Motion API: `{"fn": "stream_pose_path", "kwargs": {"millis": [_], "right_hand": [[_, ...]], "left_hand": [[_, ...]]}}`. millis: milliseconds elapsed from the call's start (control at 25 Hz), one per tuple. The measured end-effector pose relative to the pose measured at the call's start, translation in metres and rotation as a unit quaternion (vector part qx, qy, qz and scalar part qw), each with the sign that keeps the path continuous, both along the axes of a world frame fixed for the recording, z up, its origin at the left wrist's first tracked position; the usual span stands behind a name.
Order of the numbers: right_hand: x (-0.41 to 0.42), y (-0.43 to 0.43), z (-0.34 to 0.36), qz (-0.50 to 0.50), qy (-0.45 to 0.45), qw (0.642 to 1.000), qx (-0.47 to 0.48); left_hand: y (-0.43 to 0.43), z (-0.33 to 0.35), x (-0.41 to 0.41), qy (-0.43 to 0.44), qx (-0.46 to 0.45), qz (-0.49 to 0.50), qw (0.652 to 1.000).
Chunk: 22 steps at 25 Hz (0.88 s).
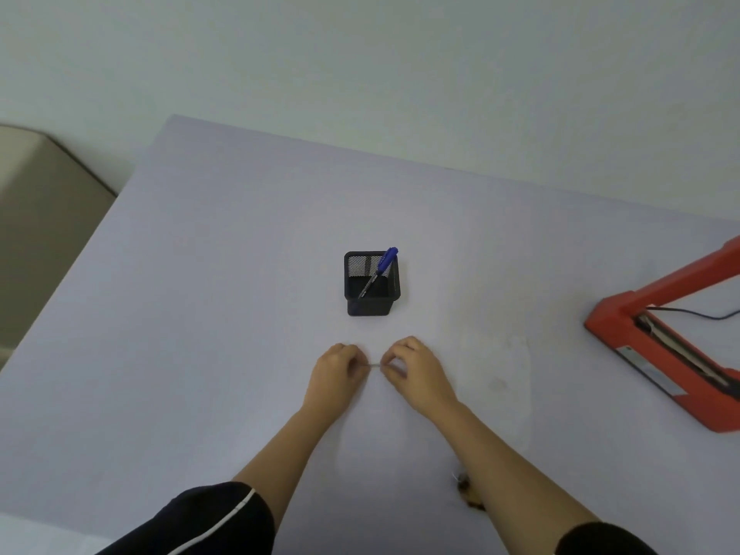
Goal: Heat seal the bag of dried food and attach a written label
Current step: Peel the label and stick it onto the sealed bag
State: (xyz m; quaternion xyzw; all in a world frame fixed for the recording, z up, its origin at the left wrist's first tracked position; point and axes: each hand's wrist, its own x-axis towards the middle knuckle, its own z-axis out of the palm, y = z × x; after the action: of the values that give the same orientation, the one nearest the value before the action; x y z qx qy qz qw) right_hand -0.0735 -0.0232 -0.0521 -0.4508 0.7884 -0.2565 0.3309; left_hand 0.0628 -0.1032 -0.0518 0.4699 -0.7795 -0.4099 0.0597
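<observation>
My grip is a double pinch: the fingertips of my left hand [336,374] and my right hand [416,370] are each clenched on one end of a thin pale strip [374,365], holding it just above the surface [200,314]. It is too thin and washed out for me to tell whether it is the label or the edge of clear film.

Just beyond my knuckles stands the black mesh pen holder [372,290], with the blue pen [380,270] leaning in it. To the right of my right hand there is a faint see-through outline that I take to be the bag [500,378]. A small brown clump of dried food [466,492] shows beside my right forearm, near the close edge. Well off to the right sits the red heat sealer [656,346] with its arm raised.

I judge that I am readying this strip, with the sealing not yet done. To do the step well, I should keep even tension between both pinches so the strip stays flat and does not curl. I should also touch only its ends and lay it down square before letting go. The pen is close enough to reach with one hand while the other steadies the piece.
</observation>
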Motion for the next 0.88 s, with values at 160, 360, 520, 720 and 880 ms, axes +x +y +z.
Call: {"fn": "stream_pose_path", "kwargs": {"millis": [160, 360, 520, 720, 880], "right_hand": [[0.009, 0.005, 0.046, -0.159, -0.167, 0.971, -0.056], [0.024, 0.023, 0.119, -0.231, -0.264, 0.924, -0.153], [0.029, 0.034, 0.154, -0.272, -0.307, 0.892, -0.189], [0.036, 0.048, 0.174, -0.263, -0.308, 0.891, -0.205], [0.041, 0.055, 0.182, -0.261, -0.315, 0.884, -0.225]], "left_hand": [[0.001, 0.046, 0.005, 0.128, 0.178, 0.101, 0.971], [0.016, 0.113, 0.009, 0.222, 0.076, 0.105, 0.966], [0.037, 0.135, 0.014, 0.24, -0.11, 0.077, 0.962], [0.054, 0.147, 0.019, 0.295, -0.17, 0.069, 0.938], [0.059, 0.154, 0.022, 0.309, -0.203, 0.038, 0.929]]}}
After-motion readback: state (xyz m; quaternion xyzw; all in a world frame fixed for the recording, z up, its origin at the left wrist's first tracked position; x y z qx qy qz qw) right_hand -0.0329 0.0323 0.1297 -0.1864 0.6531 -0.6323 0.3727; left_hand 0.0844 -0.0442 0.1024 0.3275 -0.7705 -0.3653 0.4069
